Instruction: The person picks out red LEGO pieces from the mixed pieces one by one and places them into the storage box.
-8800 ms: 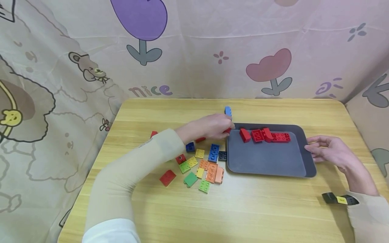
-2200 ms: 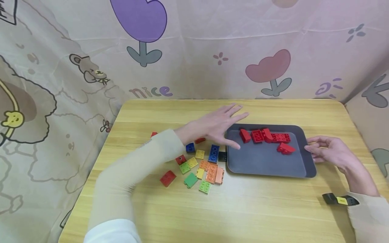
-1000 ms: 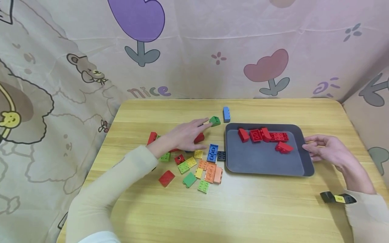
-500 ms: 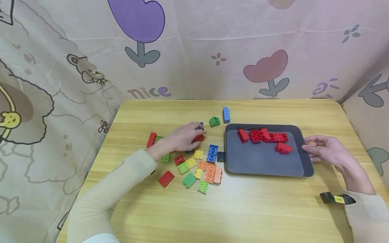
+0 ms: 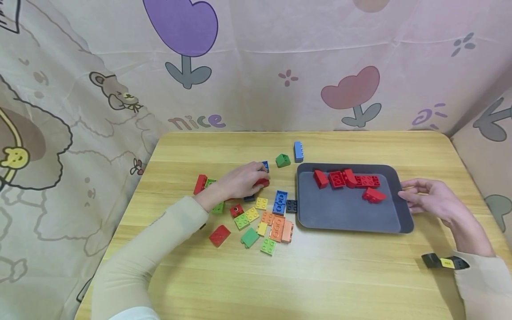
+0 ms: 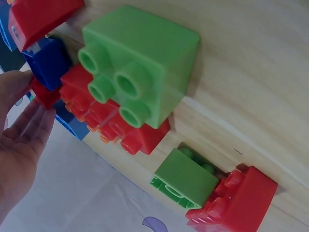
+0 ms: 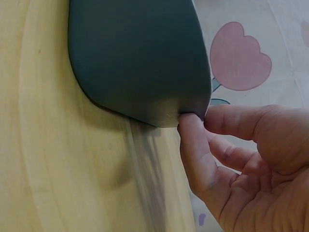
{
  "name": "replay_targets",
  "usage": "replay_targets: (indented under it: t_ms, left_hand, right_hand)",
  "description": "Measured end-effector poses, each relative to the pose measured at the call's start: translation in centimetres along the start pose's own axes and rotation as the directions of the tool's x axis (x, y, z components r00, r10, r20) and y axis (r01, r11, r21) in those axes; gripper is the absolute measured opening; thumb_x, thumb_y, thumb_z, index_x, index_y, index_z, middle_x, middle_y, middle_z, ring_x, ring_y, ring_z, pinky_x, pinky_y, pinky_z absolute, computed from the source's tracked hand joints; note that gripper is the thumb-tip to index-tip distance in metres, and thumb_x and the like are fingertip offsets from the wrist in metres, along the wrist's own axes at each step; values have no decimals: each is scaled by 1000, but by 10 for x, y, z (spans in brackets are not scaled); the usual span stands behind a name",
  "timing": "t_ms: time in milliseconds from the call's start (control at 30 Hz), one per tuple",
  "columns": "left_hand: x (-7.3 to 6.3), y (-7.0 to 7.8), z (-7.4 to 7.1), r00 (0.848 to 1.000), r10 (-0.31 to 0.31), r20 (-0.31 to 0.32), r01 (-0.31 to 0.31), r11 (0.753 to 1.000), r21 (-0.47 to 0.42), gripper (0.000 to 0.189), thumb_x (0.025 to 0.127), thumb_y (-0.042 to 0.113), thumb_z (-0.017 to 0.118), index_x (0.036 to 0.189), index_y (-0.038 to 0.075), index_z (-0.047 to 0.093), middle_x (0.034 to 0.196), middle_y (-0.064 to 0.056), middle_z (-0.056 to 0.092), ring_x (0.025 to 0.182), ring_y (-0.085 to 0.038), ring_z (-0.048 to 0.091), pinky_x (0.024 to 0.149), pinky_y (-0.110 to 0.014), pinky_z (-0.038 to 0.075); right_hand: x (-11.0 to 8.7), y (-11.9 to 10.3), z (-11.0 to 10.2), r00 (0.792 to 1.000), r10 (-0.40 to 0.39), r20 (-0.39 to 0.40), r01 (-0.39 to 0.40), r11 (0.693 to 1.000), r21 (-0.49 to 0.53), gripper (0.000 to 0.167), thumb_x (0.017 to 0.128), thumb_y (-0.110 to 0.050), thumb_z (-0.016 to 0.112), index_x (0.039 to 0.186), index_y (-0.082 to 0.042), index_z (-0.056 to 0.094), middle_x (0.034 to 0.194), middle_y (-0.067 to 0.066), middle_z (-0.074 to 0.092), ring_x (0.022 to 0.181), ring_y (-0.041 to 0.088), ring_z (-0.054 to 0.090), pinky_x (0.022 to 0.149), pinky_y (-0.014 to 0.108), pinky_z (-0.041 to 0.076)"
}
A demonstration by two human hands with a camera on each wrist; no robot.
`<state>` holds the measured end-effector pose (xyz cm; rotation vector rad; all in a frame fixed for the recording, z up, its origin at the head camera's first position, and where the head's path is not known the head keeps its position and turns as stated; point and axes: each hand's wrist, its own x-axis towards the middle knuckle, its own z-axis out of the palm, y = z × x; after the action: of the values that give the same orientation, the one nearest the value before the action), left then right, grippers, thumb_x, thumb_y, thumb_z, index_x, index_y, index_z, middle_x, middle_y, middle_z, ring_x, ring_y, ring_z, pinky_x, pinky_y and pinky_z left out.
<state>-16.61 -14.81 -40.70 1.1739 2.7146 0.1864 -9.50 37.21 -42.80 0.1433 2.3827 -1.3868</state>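
My left hand (image 5: pixel 242 180) is over the pile of toy building bricks, thumb and fingers around a red brick (image 5: pixel 262 182). In the left wrist view that red brick (image 6: pixel 45 94) shows between the thumb and fingertips, close against a dark blue brick (image 6: pixel 48 63). My right hand (image 5: pixel 430 198) pinches the right rim of a dark grey tray (image 5: pixel 348 218). The right wrist view shows thumb and fingers on the rim of the tray (image 7: pixel 140 63). Several red bricks lie in the tray, among them an angled one (image 5: pixel 374 195).
Left of the tray are a long blue brick (image 5: pixel 280 203), a black brick (image 5: pixel 292 206), orange bricks (image 5: pixel 277 228) and a red slab-like brick (image 5: pixel 219 236). A green sloped brick (image 5: pixel 282 160) and a light blue brick (image 5: pixel 298 151) stand behind. A patterned cloth (image 5: pixel 256 80) hangs behind the table.
The angled red brick has been added to the tray. My left hand has come back left from the tray and closed around another red brick. The right hand stays at the rim.
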Motion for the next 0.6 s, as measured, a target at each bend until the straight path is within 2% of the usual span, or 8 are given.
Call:
replay_targets:
  t_ms: [267, 600]
  left_hand:
    - [1, 0, -1, 1000, 7, -2, -8, 1000, -17, 30, 102, 15, 73, 131, 6, 75, 129, -13, 69, 115, -23, 67, 103, -37, 59]
    - [3, 1, -2, 1000, 5, 19, -5, 1000, -29, 28, 104, 15, 72, 130, 7, 75, 130, -12, 69, 117, -24, 66, 105, -37, 58]
  right_hand:
    - [0, 0, 0, 1000, 4, 0, -4, 1000, -6, 40, 106, -8, 65, 137, 14, 51, 88, -14, 70, 75, 9, 71, 69, 30, 66]
    - [0, 0, 0, 1000, 0, -1, 0, 1000, -10, 39, 107, -7, 65, 136, 14, 51, 88, -13, 70, 75, 9, 71, 69, 30, 66]
